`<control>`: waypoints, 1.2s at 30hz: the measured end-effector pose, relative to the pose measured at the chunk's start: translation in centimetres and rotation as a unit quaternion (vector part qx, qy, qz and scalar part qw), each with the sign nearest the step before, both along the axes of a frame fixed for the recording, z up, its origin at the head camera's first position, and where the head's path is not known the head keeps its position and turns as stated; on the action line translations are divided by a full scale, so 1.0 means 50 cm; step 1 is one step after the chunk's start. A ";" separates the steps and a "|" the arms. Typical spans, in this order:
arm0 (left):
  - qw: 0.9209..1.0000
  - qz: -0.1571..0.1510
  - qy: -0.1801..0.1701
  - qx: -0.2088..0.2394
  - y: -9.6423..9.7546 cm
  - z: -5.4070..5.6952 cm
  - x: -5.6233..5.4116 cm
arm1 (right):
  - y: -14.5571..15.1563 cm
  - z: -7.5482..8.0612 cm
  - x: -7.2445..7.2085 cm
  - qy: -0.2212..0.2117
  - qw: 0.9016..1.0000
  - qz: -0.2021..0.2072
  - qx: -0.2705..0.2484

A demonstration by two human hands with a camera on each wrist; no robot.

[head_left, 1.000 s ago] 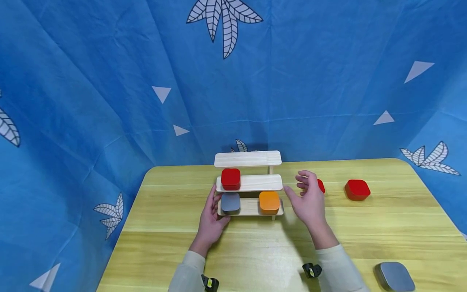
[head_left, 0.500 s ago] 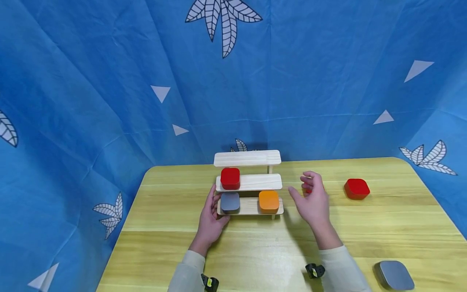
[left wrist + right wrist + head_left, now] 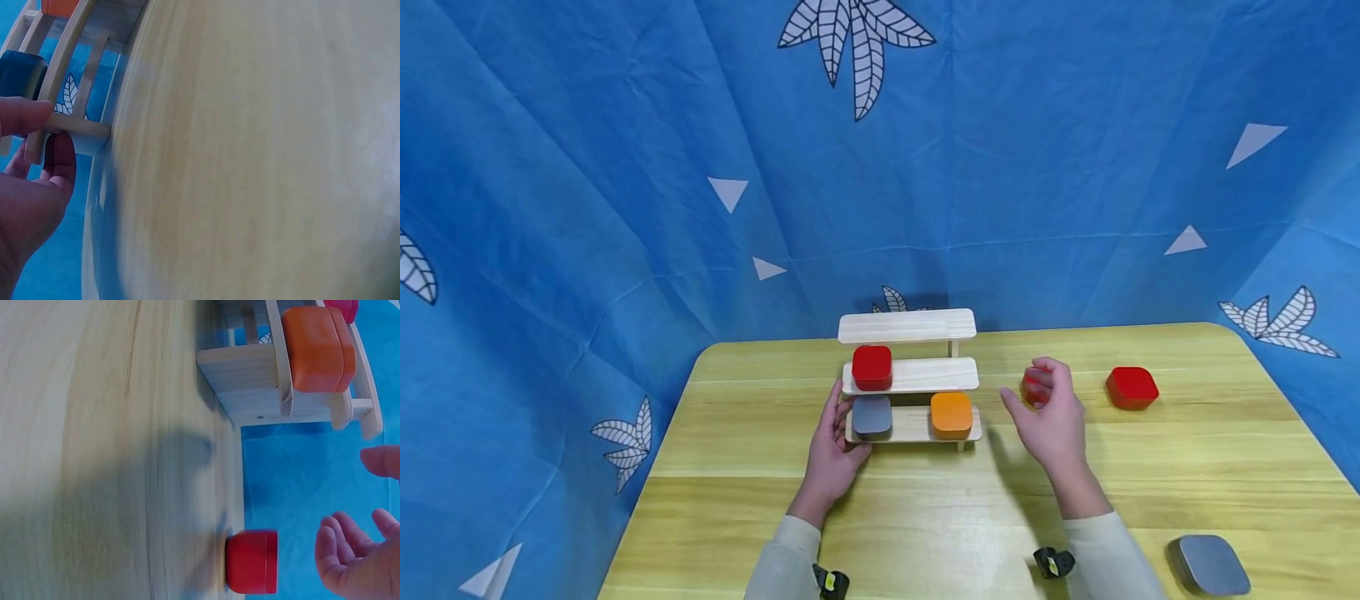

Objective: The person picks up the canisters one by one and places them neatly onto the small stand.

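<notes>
A three-tier wooden shelf rack (image 3: 917,326) stands near the back of the table. My left hand (image 3: 832,460) grips the left end of its lowest tier, the thumb on top and fingers beneath in the left wrist view. On that tier sit a grey rounded box (image 3: 872,417) at left and an orange rounded box (image 3: 951,415) at right. A red rounded box (image 3: 872,367) rests at the left of the middle tier. My right hand (image 3: 1054,421) hovers right of the rack with fingers loosely bent, holding nothing. Another red box (image 3: 250,562) is on the table near it, partly hidden in the head view.
Farther right on the wooden table (image 3: 940,533) lies a third red box (image 3: 1132,388). A second grey box (image 3: 1210,566) sits near the front right. A blue patterned cloth (image 3: 1030,167) hangs behind the table.
My right hand has drifted right and slightly down, away from the rack and toward the nearer red box. My left hand keeps its hold, and the boxes stay in place.
</notes>
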State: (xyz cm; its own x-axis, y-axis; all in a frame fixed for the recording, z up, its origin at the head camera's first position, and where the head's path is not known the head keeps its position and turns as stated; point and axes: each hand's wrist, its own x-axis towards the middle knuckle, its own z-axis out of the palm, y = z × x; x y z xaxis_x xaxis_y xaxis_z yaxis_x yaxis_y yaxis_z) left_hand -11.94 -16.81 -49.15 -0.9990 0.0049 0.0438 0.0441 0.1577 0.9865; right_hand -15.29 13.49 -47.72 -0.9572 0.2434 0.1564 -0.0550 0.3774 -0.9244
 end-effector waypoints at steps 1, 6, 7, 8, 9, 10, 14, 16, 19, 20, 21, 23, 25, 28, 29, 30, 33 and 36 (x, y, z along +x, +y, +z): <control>1.000 -0.001 -0.002 0.001 0.000 0.001 0.000 | 0.001 -0.001 0.000 0.000 1.000 -0.001 0.000; 1.000 -0.002 -0.003 0.009 -0.002 -0.003 0.000 | 0.009 -0.005 0.003 -0.002 1.000 -0.006 0.000; 1.000 -0.002 -0.002 0.010 -0.002 -0.005 0.000 | 0.011 -0.006 0.003 -0.003 1.000 -0.007 0.001; 1.000 -0.002 -0.001 0.010 -0.002 -0.006 0.000 | 0.013 -0.007 0.004 -0.004 1.000 -0.009 0.003; 1.000 -0.002 0.000 0.011 -0.002 -0.007 0.000 | 0.015 -0.008 0.004 -0.004 1.000 -0.012 0.004; 1.000 -0.002 0.001 0.011 -0.002 -0.007 0.000 | 0.017 -0.009 0.004 -0.005 1.000 -0.014 0.007; 1.000 -0.002 0.000 0.012 -0.002 -0.007 -0.001 | 0.024 -0.014 0.003 -0.003 1.000 -0.025 0.015; 1.000 -0.002 0.000 0.012 -0.002 -0.007 -0.001 | 0.027 -0.015 0.003 -0.002 0.999 -0.030 0.019; 1.000 -0.002 0.001 0.013 -0.003 -0.009 -0.001 | 0.030 -0.016 0.002 -0.003 0.999 -0.037 0.023; 1.000 -0.003 0.001 0.012 -0.003 -0.009 -0.001 | 0.032 -0.017 0.001 -0.003 0.999 -0.039 0.025; 1.000 -0.003 0.002 0.012 -0.003 -0.010 -0.001 | 0.033 -0.017 0.001 -0.004 0.999 -0.041 0.026; 1.000 -0.003 0.003 0.012 -0.003 -0.010 -0.001 | 0.035 -0.019 0.000 -0.004 0.999 -0.044 0.031; 1.000 -0.003 0.004 0.010 -0.003 -0.010 -0.001 | 0.037 -0.021 -0.001 -0.004 0.998 -0.047 0.037; 1.000 -0.002 0.005 0.007 -0.003 -0.011 -0.002 | 0.039 -0.023 -0.002 -0.006 0.998 -0.050 0.045; 1.000 -0.003 0.006 0.007 -0.003 -0.010 -0.002 | 0.040 -0.023 -0.002 -0.006 0.998 -0.051 0.045; 1.000 -0.003 0.006 0.007 -0.003 -0.010 -0.002 | 0.041 -0.024 -0.003 -0.006 0.998 -0.052 0.047; 1.000 -0.004 0.006 0.010 -0.003 -0.009 -0.003 | 0.044 -0.026 -0.004 -0.003 0.997 -0.054 0.050; 1.000 -0.006 0.005 0.010 -0.003 -0.009 -0.004 | 0.046 -0.027 -0.005 0.000 0.997 -0.058 0.052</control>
